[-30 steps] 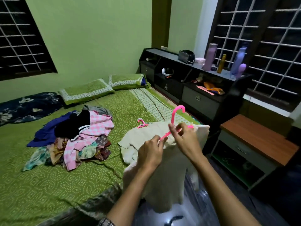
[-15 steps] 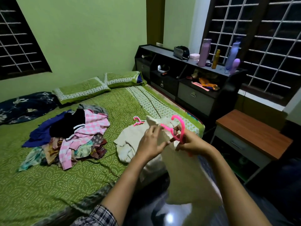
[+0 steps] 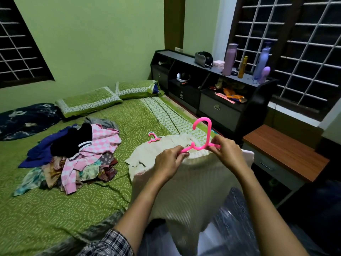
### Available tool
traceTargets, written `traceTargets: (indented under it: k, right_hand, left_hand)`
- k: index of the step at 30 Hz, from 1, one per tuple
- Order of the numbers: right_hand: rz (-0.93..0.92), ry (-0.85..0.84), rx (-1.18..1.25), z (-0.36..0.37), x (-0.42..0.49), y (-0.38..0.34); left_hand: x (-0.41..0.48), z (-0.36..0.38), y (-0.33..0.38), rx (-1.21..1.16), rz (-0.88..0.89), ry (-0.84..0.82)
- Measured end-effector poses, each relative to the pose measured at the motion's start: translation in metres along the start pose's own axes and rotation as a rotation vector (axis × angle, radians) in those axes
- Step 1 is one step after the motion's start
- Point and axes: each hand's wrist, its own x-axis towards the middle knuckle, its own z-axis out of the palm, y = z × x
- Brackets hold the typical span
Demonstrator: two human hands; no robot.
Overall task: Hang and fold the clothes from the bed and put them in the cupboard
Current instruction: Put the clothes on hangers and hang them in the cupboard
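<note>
Over the bed point(image 3: 55, 209) edge the pink hanger point(image 3: 203, 137) had swung back upright at the neck of the cream top point(image 3: 184, 191), left hand point(image 3: 168, 163) and right hand point(image 3: 227, 152) each with a pinching grip on one arm, so this hanging looked nearly done.

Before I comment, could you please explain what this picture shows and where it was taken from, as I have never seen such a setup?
There is no machine here: a person wears a camera on the head, so this picture looks forward and down at their own hands. The left hand and right hand each pinch one arm of a pink hanger, with a cream garment hanging below it. On the bed lie a pile of mixed clothes, a second cream garment, a second pink hanger and two green pillows.
</note>
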Motion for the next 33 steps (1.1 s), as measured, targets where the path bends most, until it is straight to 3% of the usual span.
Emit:
traceTargets:
  k: [8, 17, 24, 33]
  right_hand:
    - [-0.124, -0.036, -0.103, 0.034, 0.047, 0.005]
    - [-0.162, -0.179, -0.145, 0.119, 0.157, 0.012]
    - [-0.090, -0.355, -0.153, 0.187, 0.247, 0.016]
    - [-0.054, -0.490, -0.133, 0.251, 0.352, 0.023]
  left_hand:
    - [0.024, 0.022, -0.037, -0.263, -0.132, -0.045]
    - [0.103, 0.059, -0.116, -0.314, -0.236, -0.060]
    - [0.187, 0.082, -0.184, -0.294, -0.353, -0.164]
    - [0.274, 0.104, -0.246, -0.285, -0.497, -0.182]
